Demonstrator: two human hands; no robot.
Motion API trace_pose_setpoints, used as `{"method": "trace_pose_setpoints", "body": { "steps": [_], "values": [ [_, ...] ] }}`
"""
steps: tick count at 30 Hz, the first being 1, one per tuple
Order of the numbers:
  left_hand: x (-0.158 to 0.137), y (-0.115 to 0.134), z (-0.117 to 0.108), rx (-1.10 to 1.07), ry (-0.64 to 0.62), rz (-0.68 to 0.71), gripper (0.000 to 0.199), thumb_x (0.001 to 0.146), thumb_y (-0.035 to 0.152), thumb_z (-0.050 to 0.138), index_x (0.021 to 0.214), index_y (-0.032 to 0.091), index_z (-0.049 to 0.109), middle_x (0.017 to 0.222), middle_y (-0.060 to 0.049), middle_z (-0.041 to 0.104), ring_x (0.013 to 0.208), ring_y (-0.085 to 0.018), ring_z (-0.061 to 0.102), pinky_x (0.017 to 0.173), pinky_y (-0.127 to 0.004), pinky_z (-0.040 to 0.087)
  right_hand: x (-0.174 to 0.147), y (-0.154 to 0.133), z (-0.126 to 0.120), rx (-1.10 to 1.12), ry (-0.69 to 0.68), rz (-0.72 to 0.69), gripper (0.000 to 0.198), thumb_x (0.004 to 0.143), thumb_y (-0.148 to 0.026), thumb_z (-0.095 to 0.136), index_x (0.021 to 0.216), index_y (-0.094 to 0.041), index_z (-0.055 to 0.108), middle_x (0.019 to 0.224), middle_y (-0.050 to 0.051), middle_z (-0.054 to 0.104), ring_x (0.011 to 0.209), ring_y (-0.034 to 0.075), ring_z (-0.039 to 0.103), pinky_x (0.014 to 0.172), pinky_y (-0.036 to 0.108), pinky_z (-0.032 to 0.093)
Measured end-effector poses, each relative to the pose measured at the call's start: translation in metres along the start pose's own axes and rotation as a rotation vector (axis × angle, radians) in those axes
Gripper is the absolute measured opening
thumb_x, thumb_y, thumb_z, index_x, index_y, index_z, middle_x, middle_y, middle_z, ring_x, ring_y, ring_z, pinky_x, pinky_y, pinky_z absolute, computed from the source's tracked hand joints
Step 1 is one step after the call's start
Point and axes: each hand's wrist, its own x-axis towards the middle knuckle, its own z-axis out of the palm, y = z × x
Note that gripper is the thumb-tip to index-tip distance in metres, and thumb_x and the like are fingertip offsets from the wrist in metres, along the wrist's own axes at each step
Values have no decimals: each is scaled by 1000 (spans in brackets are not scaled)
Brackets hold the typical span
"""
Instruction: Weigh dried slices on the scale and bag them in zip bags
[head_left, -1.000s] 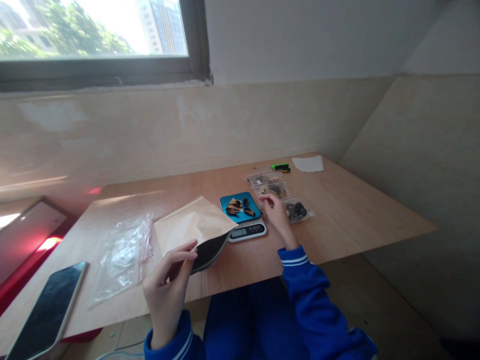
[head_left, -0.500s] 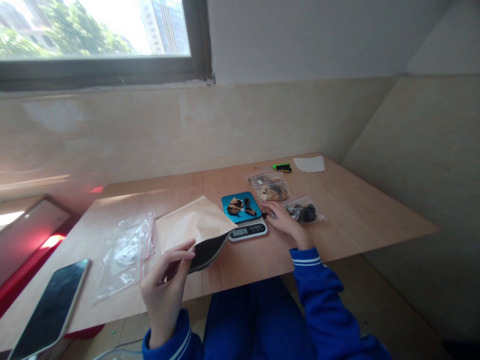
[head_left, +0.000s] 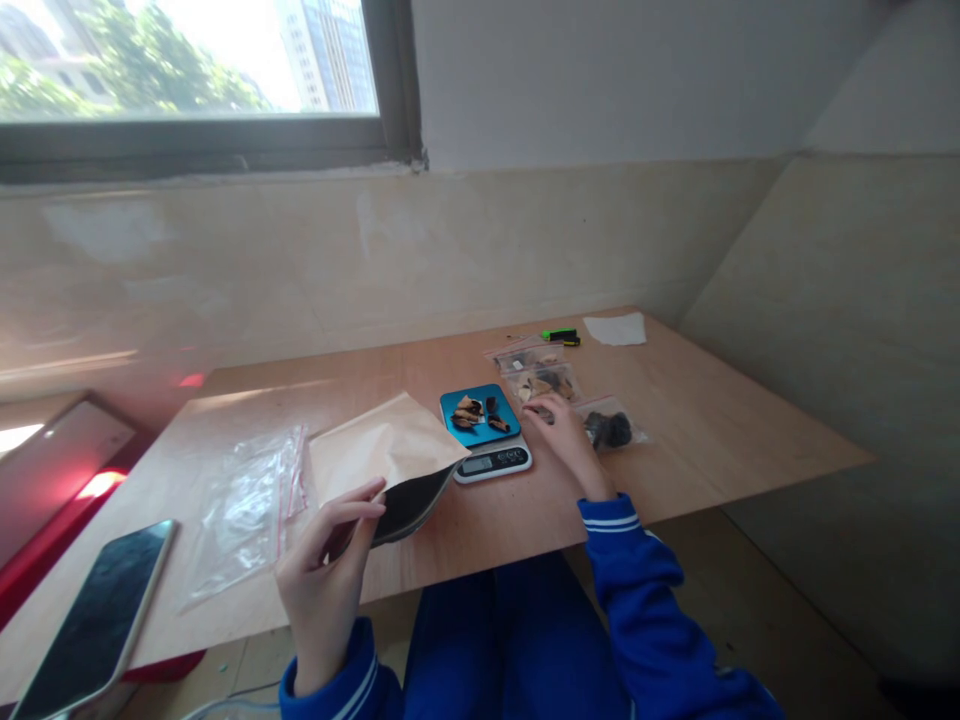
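My left hand (head_left: 334,545) pinches the near edge of a brown kraft paper bag (head_left: 386,440), whose dark mouth gapes toward the lower right. On the blue platform of a small digital kitchen scale (head_left: 493,462) lie several curled brown and dark dried pieces (head_left: 468,412). Just off the platform's right edge is my right hand (head_left: 561,430), its thumb and fingertips closed together. Whatever they hold is too small to make out. Beside that wrist rests a clear zip bag with dark lumps (head_left: 615,430), partly covered by the hand.
Behind the scale lie further zip bags of dried pieces (head_left: 544,382), a green and black tool (head_left: 561,336) and white paper (head_left: 615,329). Flat clear plastic bags (head_left: 244,510) and a phone (head_left: 101,615) occupy the left. The table's front edge (head_left: 480,562) runs above my lap.
My right hand's fingertips have lifted slightly beside the scale, and a small dark piece seen under them earlier no longer shows there. My left hand still holds the paper bag in place.
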Motion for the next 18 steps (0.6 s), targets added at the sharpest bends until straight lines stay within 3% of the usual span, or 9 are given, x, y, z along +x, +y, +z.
{"method": "trace_pose_setpoints", "body": {
  "steps": [7,10,13,16,18],
  "values": [
    [0,2,-2,-1,-4,5,5,81,19,68,79,23,70,101,-2,75,99,-18,71,82,-25,60,2,-23,11,104,-1,-23,28,94,-35,48,103,-19,70,109,11,68,105,24,62,96,41,47],
    [1,1,-3,-7,11,14,5,81,18,69,78,23,70,100,-1,76,97,-17,71,81,-23,60,-9,-29,0,181,78,22,32,96,-37,45,107,-19,68,113,12,68,110,24,61,97,40,46],
    [2,2,1,-13,20,26,6,81,18,68,77,22,70,100,-1,76,96,-17,71,82,-22,59,-26,-53,-17,304,102,82,27,95,-36,48,104,-19,68,111,10,69,108,23,62,95,39,48],
    [4,3,10,-35,37,13,6,80,19,69,76,22,70,99,-1,76,96,-18,72,82,-24,59,-45,-100,-26,458,-87,58,22,95,-31,50,102,-22,68,105,5,70,103,19,64,94,35,50],
    [5,5,16,-44,69,-6,5,79,19,70,74,21,69,97,-2,76,94,-19,72,81,-25,60,-55,-135,-23,549,-276,-52,23,97,-27,47,102,-22,69,106,4,70,106,17,63,96,33,49]
  ]
}}
